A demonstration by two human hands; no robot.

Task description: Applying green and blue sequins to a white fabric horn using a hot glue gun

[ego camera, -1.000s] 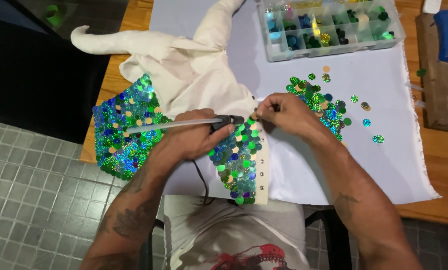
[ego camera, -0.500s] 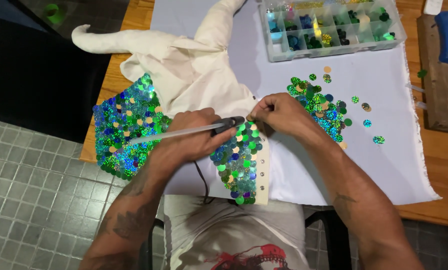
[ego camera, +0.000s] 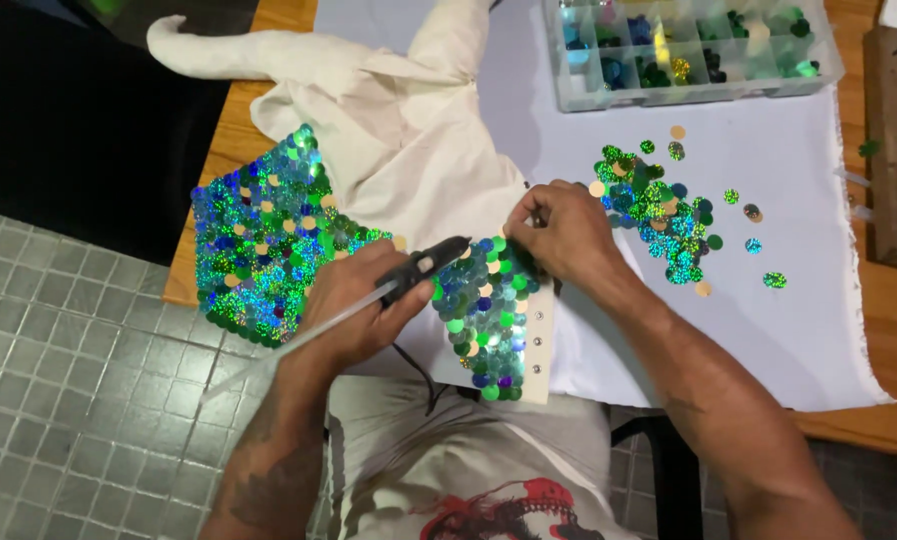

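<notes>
My left hand [ego camera: 361,305] grips a black glue gun [ego camera: 424,265] with a clear glue stick out the back, its nozzle pointing right toward a narrow cream strap covered in green and blue sequins [ego camera: 489,320]. My right hand [ego camera: 561,232] pinches at the strap's top edge, fingertips pressed on the sequins there. A cream fabric garment [ego camera: 399,150] lies behind, and its left panel of shiny green sequins [ego camera: 264,240] hangs over the table edge.
A pile of loose green, blue and gold sequins [ego camera: 659,210] lies on the white cloth [ego camera: 789,330] right of my hand. A clear compartment box of sequins [ego camera: 689,50] stands at the back. Wooden table edge [ego camera: 869,425], grey tiled floor at left.
The glue gun in my left hand has tilted slightly, its nozzle staying at the strap. My right hand keeps pressing the same spot.
</notes>
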